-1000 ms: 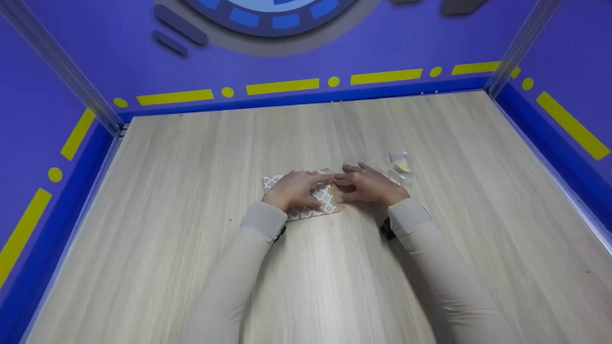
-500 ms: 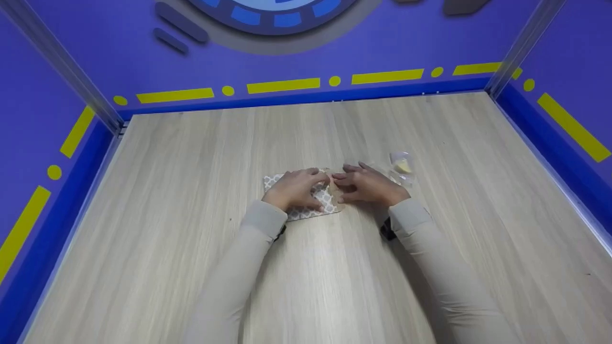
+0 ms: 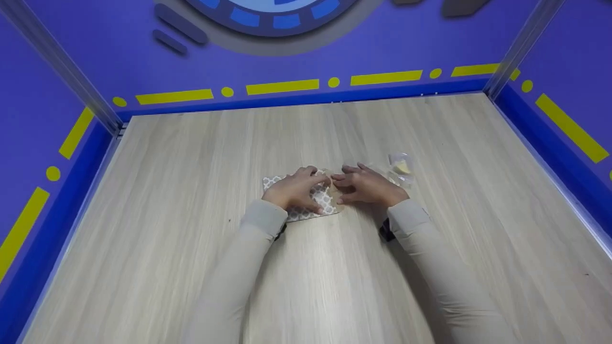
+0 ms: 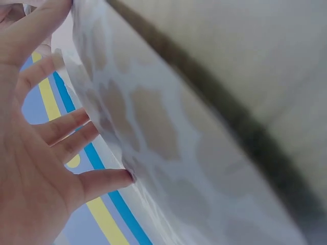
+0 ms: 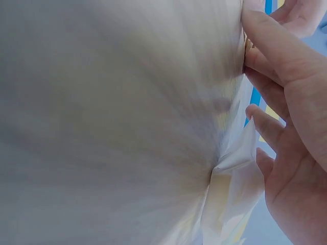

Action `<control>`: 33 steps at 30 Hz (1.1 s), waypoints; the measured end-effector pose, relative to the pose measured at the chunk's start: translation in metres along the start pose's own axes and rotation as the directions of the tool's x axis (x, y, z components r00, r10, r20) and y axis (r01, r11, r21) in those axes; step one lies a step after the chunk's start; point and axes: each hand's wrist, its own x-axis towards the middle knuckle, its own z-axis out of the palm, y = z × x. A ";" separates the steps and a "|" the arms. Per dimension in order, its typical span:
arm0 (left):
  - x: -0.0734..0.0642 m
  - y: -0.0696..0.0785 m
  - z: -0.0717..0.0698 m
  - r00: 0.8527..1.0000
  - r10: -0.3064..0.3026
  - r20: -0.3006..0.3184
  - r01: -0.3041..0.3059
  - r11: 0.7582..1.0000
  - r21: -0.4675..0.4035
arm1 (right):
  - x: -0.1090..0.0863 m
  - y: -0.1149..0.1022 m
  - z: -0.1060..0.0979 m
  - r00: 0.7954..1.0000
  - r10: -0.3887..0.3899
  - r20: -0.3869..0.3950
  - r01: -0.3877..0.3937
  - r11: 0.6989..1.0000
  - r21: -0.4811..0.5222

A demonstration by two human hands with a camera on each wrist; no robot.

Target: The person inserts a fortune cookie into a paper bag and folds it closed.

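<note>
A flat paper packet (image 3: 323, 195) with a grey-and-white lattice pattern lies on the table, a plain brown strip (image 3: 336, 195) along its right end. My left hand (image 3: 295, 188) rests over the patterned part, thumb and fingers spread apart. In the left wrist view its fingertips (image 4: 127, 176) meet the patterned surface (image 4: 153, 120). At the brown end is my right hand (image 3: 367, 185), its fingertips on the strip and its thumb apart from the index finger. The right wrist view shows the right thumb (image 5: 255, 23) low by the tabletop, close to the packet's edge.
Crumpled clear plastic wrapping (image 3: 399, 157) with a pale yellow piece (image 3: 401, 166) lies just beyond the right hand. Blue-purple panels (image 3: 287, 67) with yellow marks stand around the back and sides of the wooden table (image 3: 191, 162).
The left index finger has drawn back from the right fingertips and bent, leaving a small gap between the hands. The right hand and the packet stay nearly in place.
</note>
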 end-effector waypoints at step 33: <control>-0.002 -0.003 -0.002 1.000 0.003 0.006 -0.003 1.000 -0.025 | -0.001 -0.001 0.001 1.000 0.020 -0.013 -0.020 1.000 -0.008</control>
